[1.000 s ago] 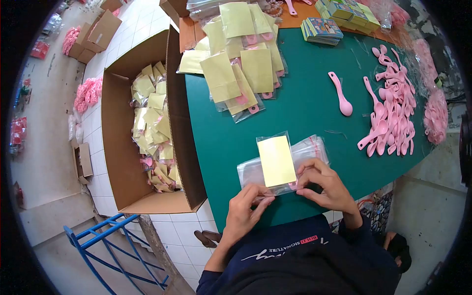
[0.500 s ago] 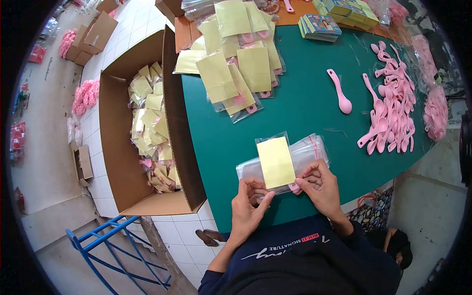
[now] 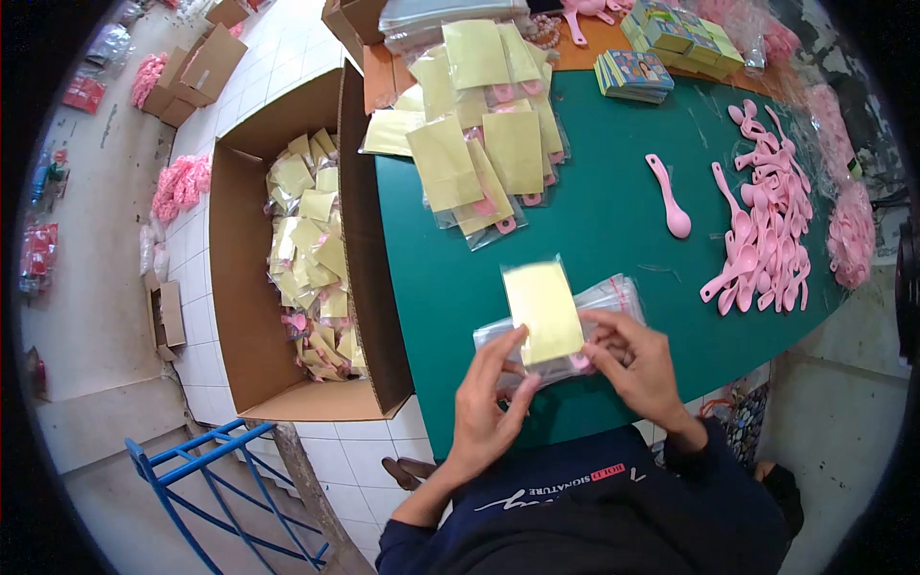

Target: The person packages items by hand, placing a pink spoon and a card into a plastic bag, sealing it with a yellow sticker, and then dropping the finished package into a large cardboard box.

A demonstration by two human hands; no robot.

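Note:
A clear plastic packet with a yellow card (image 3: 542, 309) in it is tilted up over a stack of clear plastic bags (image 3: 613, 295). The end of a pink spoon shows at its lower right corner. My right hand (image 3: 634, 366) pinches the packet at that corner. Beside the lower left edge is my left hand (image 3: 491, 407), its index fingertip at the card's edge and its thumb apart below. Further up, one pink spoon (image 3: 670, 199) lies alone, left of a heap of pink spoons (image 3: 762, 225).
Filled packets with yellow cards (image 3: 513, 153) overlap at the table's far left. A big cardboard box (image 3: 369, 287) of similar packets stands against the table's left side. Stacks of printed cards (image 3: 632, 77) sit at the back. A blue metal frame (image 3: 206, 460) stands lower left.
My left hand has opened from the packet's lower left corner, and its index finger has moved up along the edge. My right hand keeps its pinch. The whole view has shifted slightly.

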